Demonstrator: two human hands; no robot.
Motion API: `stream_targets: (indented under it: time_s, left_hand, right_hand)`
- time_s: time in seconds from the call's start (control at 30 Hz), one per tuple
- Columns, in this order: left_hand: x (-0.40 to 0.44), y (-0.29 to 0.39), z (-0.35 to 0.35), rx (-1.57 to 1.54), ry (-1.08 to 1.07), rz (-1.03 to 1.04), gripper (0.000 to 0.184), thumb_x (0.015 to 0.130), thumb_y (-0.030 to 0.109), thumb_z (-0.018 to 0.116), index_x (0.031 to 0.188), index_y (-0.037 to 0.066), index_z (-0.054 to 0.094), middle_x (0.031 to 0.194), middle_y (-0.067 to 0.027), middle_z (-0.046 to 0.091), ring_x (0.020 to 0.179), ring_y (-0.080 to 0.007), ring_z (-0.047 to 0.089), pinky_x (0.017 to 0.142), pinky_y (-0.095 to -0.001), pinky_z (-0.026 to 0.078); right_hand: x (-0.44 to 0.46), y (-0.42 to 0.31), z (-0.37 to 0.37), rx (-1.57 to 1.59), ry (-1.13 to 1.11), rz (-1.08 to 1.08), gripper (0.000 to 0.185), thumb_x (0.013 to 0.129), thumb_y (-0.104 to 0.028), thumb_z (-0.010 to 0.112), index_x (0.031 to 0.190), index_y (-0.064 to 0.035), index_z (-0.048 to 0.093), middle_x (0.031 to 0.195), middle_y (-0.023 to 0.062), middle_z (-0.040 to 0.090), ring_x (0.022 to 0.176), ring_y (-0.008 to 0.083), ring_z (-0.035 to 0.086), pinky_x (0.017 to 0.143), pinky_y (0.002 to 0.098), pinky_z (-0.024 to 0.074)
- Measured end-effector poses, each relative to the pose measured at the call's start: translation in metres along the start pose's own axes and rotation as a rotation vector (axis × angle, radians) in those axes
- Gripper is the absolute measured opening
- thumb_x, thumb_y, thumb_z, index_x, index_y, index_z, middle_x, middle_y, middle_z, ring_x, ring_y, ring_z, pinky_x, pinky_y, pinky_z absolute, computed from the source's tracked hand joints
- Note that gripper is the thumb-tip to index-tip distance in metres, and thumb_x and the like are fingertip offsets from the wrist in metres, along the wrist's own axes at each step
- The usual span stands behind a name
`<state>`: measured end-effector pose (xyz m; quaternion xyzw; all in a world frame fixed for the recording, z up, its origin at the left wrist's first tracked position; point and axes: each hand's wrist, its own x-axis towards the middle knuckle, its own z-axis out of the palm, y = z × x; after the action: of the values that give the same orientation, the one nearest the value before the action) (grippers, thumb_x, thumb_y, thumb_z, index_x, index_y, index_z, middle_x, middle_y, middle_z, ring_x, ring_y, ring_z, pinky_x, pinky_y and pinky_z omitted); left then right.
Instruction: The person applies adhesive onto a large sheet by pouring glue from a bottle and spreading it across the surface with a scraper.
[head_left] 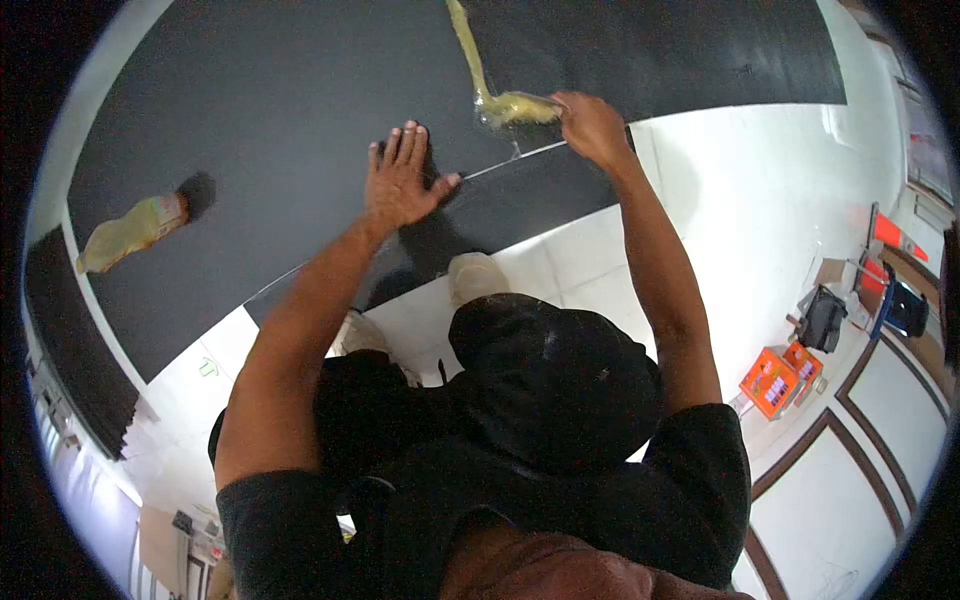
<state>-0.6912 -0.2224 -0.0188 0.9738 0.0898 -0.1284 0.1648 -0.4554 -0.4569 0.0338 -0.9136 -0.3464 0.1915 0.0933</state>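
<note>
Fingers of the left hand (396,188) were slightly apart; the right hand's (594,128) were pinched on something thin, type unclear. Black sheet (270,130) lay under the left palm, bearing a yellowish bottle (135,233) on its side and yellow paste (520,108) beside the right fingertips.

The fingers of the right hand (590,128) cover most of what it grips, so the full shape of this piece is not possible to tell. The yellow glue strip (468,50) and the black sheet (280,100) are cut by the top edge. On the bottle (135,232), the label is too blurred for reading. The left shoe (358,335) hides partly behind the leg. The print on the orange boxes (770,383) is too small to read.
</note>
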Motion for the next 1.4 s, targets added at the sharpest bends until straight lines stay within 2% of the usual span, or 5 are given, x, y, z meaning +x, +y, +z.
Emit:
stream_targets:
  time_s: [0.3,0.57,0.77,0.93,1.4]
  left_hand:
    - [0.009,0.019,-0.021,0.153,-0.25,-0.068,0.093,0.096,0.066,0.048,0.161,0.006,0.019,0.168,-0.01,0.017,0.156,-0.0326,0.012,0.127,-0.0531,0.011]
    - [0.03,0.097,-0.001,0.02,-0.377,0.462,0.084,0.09,0.048,0.068,0.153,0.001,0.036,0.161,-0.0192,0.034,0.15,-0.0387,0.026,0.121,-0.0512,0.025]
    - [0.021,0.163,0.041,0.033,-0.182,0.747,0.081,0.086,0.038,0.073,0.154,0.011,0.04,0.168,-0.0145,0.02,0.155,-0.0344,0.017,0.124,-0.0557,0.017]
    - [-0.003,0.148,0.068,-0.101,-0.179,0.483,0.069,0.093,0.044,0.065,0.155,0.04,0.036,0.17,-0.0112,0.013,0.156,-0.0369,0.011,0.121,-0.0656,0.011]
    - [-0.005,0.151,0.066,-0.104,-0.197,0.423,0.059,0.105,0.041,0.048,0.16,0.039,0.026,0.171,-0.0074,0.006,0.157,-0.031,0.005,0.124,-0.0614,0.006]
  right_hand:
    - [0.011,0.014,0.019,-0.044,0.102,-0.163,0.04,0.08,-0.018,0.062,0.12,-0.0173,0.069,0.104,0.0156,0.073,0.094,0.0382,0.071,0.079,0.0534,0.0569]
    - [0.033,0.012,-0.001,-0.226,0.005,-0.106,0.047,0.084,-0.024,0.064,0.13,-0.0236,0.066,0.112,0.0122,0.072,0.1,0.0342,0.071,0.082,0.0516,0.0586]
    - [0.043,0.006,-0.016,-0.297,-0.002,-0.141,0.032,0.097,-0.021,0.056,0.126,-0.0209,0.07,0.115,0.0116,0.072,0.104,0.0347,0.07,0.092,0.052,0.0552]
    - [0.047,0.009,-0.019,-0.299,0.035,-0.188,0.047,0.085,-0.025,0.066,0.131,-0.0281,0.066,0.113,0.0116,0.073,0.101,0.0331,0.072,0.087,0.0533,0.0582]
    - [0.035,0.034,-0.028,-0.087,0.096,-0.177,0.036,0.088,-0.018,0.066,0.123,-0.0217,0.068,0.108,0.0135,0.073,0.101,0.0362,0.07,0.086,0.0507,0.0575]
